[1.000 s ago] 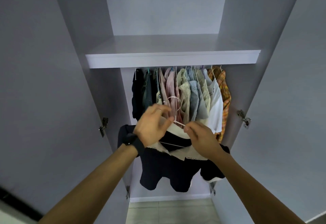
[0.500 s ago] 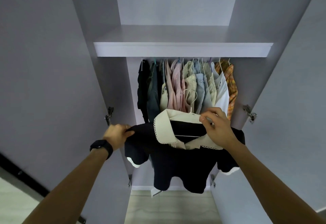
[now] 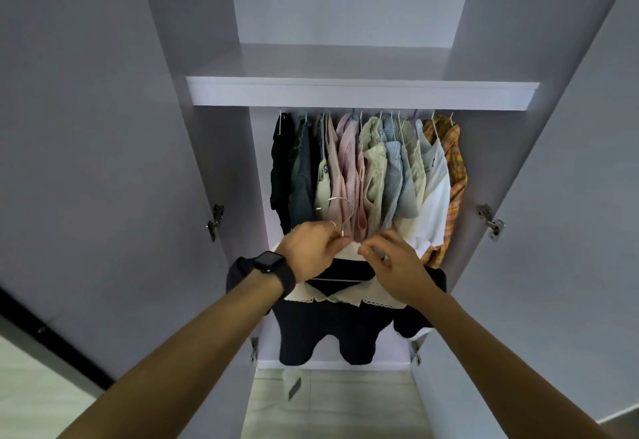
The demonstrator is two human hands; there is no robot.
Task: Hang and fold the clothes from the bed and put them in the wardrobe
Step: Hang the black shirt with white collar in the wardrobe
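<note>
A dark navy top (image 3: 328,328) with a cream lace-edged collar (image 3: 345,297) hangs on a white wire hanger (image 3: 340,208) in front of the open wardrobe. My left hand (image 3: 311,252), a black watch on its wrist, grips the hanger at the base of its hook. My right hand (image 3: 394,266) pinches the collar close beside it. The hook is below the row of hung clothes (image 3: 370,172) and touches no rail.
The wardrobe shelf (image 3: 359,94) runs above the rail with several shirts packed along it, from black at the left to orange plaid (image 3: 449,176) at the right. Both doors stand open, left door (image 3: 103,148) and right door (image 3: 570,176). Pale floor tiles (image 3: 332,404) lie below.
My left hand left the top's left shoulder and moved to the hanger's hook base. My right hand shifted left along the collar. The view tilted so the wardrobe sits lower.
</note>
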